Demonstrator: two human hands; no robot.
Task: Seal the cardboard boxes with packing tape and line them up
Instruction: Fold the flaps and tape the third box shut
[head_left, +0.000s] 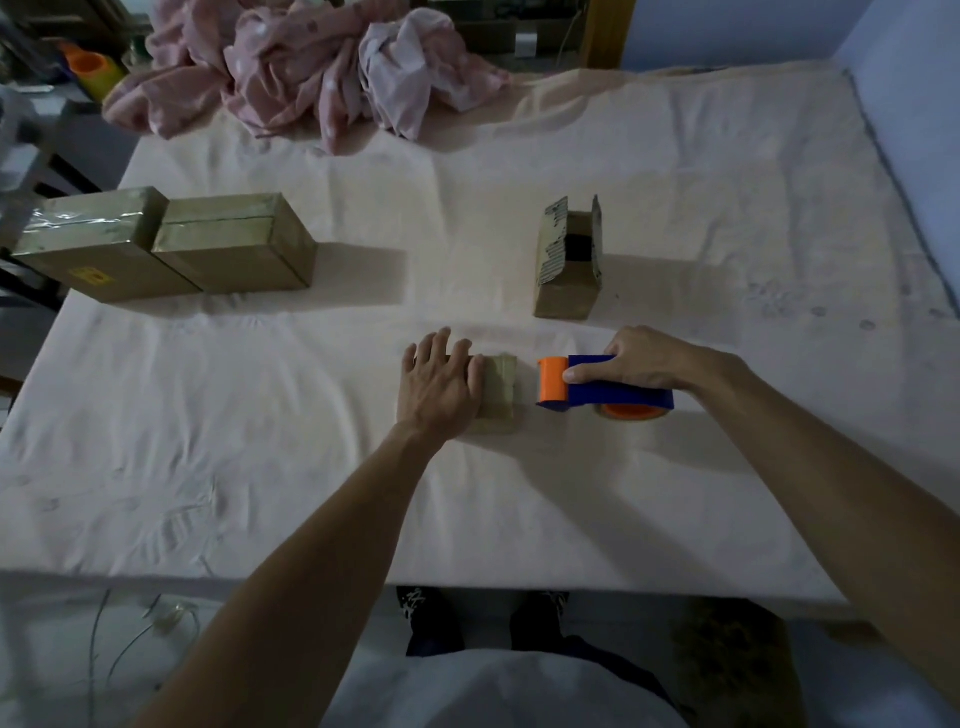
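Observation:
A small cardboard box (500, 391) lies on the white sheet in the middle of the bed. My left hand (435, 383) rests flat on its left part, fingers spread. Just right of it, my right hand (636, 362) grips a blue and orange tape dispenser (597, 388) whose orange roller end points at the box, a small gap between them. Farther back stands an open cardboard box (569, 260) with its flaps up. At the left edge two taped boxes, one (88, 244) beside the other (236, 241), sit side by side and touch.
A heap of pink cloth (317, 67) lies at the far edge of the sheet-covered bed (208, 441). An orange cup (87, 65) stands beyond it at the far left. A blue wall (914, 156) runs along the right side.

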